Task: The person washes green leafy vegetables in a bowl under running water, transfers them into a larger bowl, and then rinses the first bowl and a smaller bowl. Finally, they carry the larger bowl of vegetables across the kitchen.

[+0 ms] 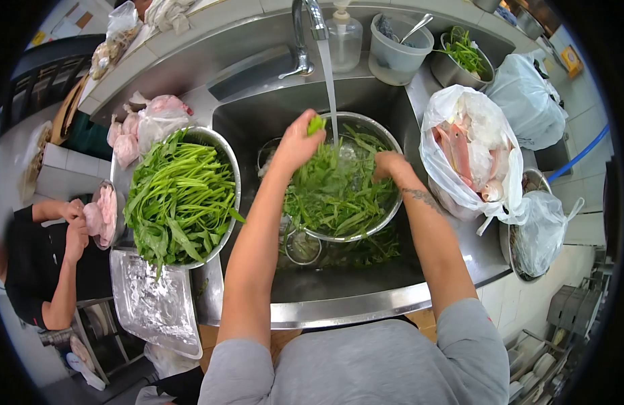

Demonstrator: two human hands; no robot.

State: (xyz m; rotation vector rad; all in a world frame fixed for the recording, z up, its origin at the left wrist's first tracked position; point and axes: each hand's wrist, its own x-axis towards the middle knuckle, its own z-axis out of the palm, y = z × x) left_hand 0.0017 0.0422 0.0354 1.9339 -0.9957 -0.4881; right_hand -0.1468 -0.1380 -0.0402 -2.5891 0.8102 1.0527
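Observation:
Water runs from the faucet (317, 27) into a metal bowl (391, 135) of leafy greens (346, 192) in the sink. At the bowl's upper left, my left hand (300, 140) has its fingers closed round a bit of green stem (316, 124). My right hand (389, 164) reaches over the bowl's right side, its fingers down among the leaves and mostly hidden; what they hold, if anything, cannot be made out. Left of the sink, a large metal bowl (236, 182) is heaped with long-stemmed greens (184, 196).
At the right lies an open plastic bag (437, 162) of fish and ice. A soap bottle (344, 42) and plastic tub (400, 54) stand behind the sink. At the left, a co-worker's hands (74, 226) work over a bowl of meat (104, 212), above a metal tray (155, 304).

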